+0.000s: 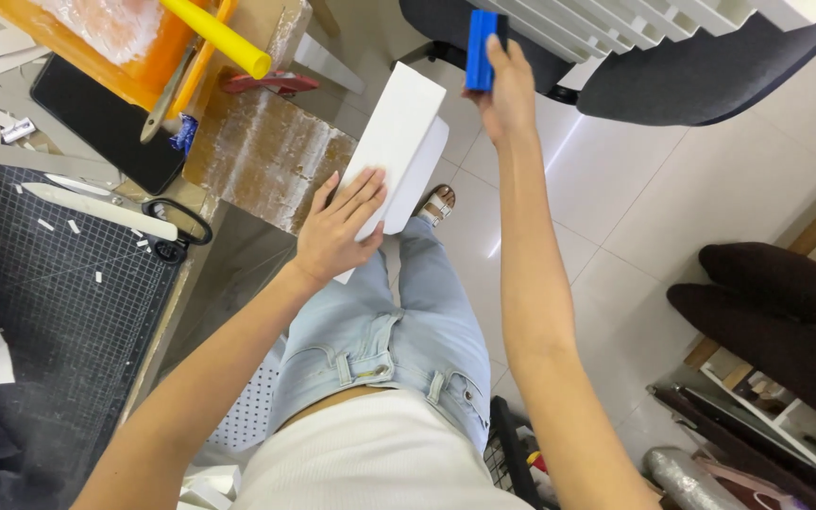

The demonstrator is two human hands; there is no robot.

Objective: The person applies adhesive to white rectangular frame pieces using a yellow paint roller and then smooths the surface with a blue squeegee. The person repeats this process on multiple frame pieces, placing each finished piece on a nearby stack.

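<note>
White foam board pieces (397, 142) rest on my lap, reaching out over my knee toward the far side, two flat slabs stacked slightly askew. My left hand (337, 231) lies flat on their near end, fingers (361, 198) spread a little and pressing down on the top face, not curled round anything. My right hand (505, 94) is stretched far out beyond the board, its fingers closed round a blue block (480, 47) held upright, with the thumb side hidden behind it. The block is clear of the board, just to its far right.

To the left stands a work table (167, 312) with a dark gridded cutting mat (59, 302) strewn with small white offcuts. Black-handled scissors (158, 222) lie at the mat's far edge, near a long white strip. Farther off sit an orange tray (148, 57) and a yellow tube (219, 38), beside a sheet of cardboard (262, 156) that hangs over the table's edge and touches the board's left side. I wear light blue jeans (399, 321), and my sandalled foot (437, 203) shows beyond the board on the pale tiled floor (635, 208). A dark office chair (691, 76) stands at the far right.
</note>
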